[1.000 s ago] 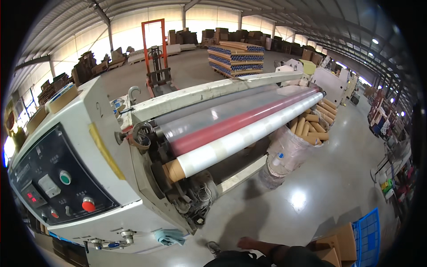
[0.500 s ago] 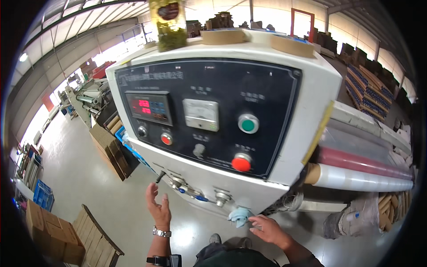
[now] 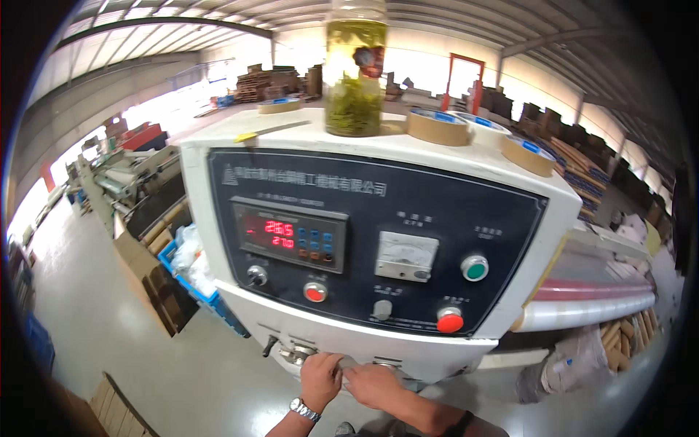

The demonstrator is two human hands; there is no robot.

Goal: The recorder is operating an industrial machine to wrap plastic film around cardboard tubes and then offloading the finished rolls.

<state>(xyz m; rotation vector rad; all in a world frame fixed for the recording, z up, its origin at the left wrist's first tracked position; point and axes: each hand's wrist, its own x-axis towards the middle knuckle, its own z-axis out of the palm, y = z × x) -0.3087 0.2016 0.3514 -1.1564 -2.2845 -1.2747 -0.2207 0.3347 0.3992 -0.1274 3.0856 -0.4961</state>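
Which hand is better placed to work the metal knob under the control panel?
Left, probably. The left hand rests right beside the metal knob on the machine's lower edge, while the right hand sits farther right, touching the left's fingers.

Both hands, left hand (image 3: 320, 377) beside right hand (image 3: 375, 384), meet under the control panel (image 3: 364, 247); a jar (image 3: 355, 69) stands on top, above them.

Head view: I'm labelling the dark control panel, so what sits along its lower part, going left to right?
Small knob → red button → grey knob → larger red button → green button.
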